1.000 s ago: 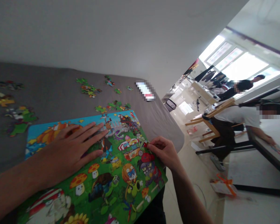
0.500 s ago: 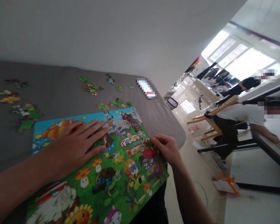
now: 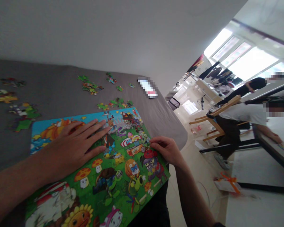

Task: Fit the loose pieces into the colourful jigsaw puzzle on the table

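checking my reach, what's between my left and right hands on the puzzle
In the head view, the printed scene of the jigsaw puzzle lies between the left hand and the right hand, including a red-and-white striped stall.

The jigsaw puzzle (image 3: 132,176) is glossy printed card, the grey cloth cover (image 3: 61,91) beside it looks matt, the right chair (image 3: 223,107) is smooth pale wood, and the floor tiles (image 3: 194,167) shine.

The left hand (image 3: 72,148) covers part of the jigsaw puzzle (image 3: 130,164), whose near end runs off the bottom of the view. Whether the right hand (image 3: 167,149) pinches anything is too small to tell. The loose pieces (image 3: 91,89) are too small to read. A pixelated patch hides an object (image 3: 147,88) on the table (image 3: 49,78), and a seated person's head (image 3: 278,108) is blurred.
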